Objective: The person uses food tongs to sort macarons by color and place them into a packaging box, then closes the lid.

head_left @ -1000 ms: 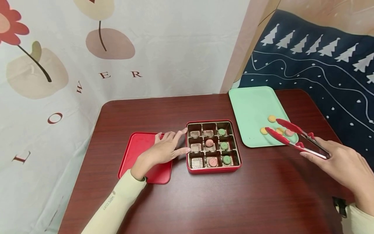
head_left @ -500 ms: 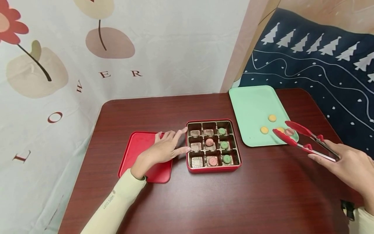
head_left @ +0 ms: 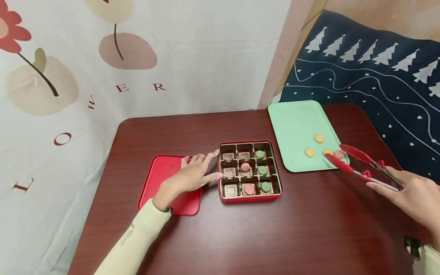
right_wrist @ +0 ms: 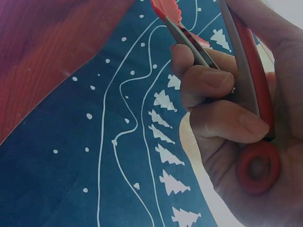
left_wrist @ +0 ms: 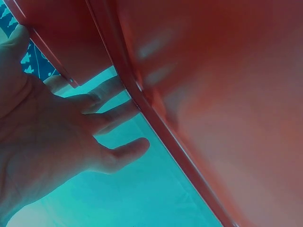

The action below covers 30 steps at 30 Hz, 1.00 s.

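Head view, right hand: right hand grips tongs on the right; tips parted fairly wide, nothing visibly pinched.
Pink piece: pink piece on green tray, near right corner, seen in the gap between the tips; contact can't tell.
Yellow neighbour: yellow neighbour just left of pink, close to the near tip; squeezing from there could shove it or catch both.
Tray edge: off-centre pinch could push pink over the edge onto table.
Red tin: red tin mid-table; green pieces down right column, pink ones in middle column's middle and near compartments. Tongs crossing low could knock the greens.
Left hand: left hand spread, gripping nothing, thumb and forefinger at tin's left side; pressing hard could slide tin right.
Left wrist view, red lid: other fingers by edge of red lid, exact contact unclear; a careless pull might drag it.
Right wrist view, handle: fingers curled round tongs, ring by palm; pink piece not shown. Over-squeezing might pop it out or crack it.
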### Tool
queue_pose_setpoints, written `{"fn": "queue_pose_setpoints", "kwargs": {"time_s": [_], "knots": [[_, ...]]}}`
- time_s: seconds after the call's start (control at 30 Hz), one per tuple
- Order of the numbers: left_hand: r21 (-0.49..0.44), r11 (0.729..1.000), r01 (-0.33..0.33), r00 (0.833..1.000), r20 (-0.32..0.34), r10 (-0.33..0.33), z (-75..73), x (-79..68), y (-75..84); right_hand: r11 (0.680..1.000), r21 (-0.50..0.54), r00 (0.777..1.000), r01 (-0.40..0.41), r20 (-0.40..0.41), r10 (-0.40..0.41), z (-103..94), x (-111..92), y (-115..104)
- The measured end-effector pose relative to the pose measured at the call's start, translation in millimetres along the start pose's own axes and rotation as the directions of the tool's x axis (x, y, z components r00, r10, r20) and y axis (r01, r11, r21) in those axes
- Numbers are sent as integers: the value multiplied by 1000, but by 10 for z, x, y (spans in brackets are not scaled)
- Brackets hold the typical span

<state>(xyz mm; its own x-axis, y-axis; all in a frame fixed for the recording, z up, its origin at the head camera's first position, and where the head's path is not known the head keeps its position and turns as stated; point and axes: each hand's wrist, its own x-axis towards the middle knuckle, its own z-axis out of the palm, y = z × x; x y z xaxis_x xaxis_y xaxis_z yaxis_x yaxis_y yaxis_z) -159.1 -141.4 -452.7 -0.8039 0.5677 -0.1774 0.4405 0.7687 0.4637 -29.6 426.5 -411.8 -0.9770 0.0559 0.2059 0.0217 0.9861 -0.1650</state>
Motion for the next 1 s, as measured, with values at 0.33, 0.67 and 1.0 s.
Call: {"fn": "queue_pose_setpoints", "kwargs": {"time_s": [0.33,0.67,1.0], "knots": [[-5,1000,-20,1000,-13,20,26,28,-21,998,-35,994,-45,99,48,-77,5,24],[-28,999,-17,1000,-27,16,33,17,-65,994,-77,981,-80,171,92,-131,89,-9],[-45,999,-16,1000,-15,16,46,40,-67,993,-94,977,-75,193,92,-151,94,8]]}}
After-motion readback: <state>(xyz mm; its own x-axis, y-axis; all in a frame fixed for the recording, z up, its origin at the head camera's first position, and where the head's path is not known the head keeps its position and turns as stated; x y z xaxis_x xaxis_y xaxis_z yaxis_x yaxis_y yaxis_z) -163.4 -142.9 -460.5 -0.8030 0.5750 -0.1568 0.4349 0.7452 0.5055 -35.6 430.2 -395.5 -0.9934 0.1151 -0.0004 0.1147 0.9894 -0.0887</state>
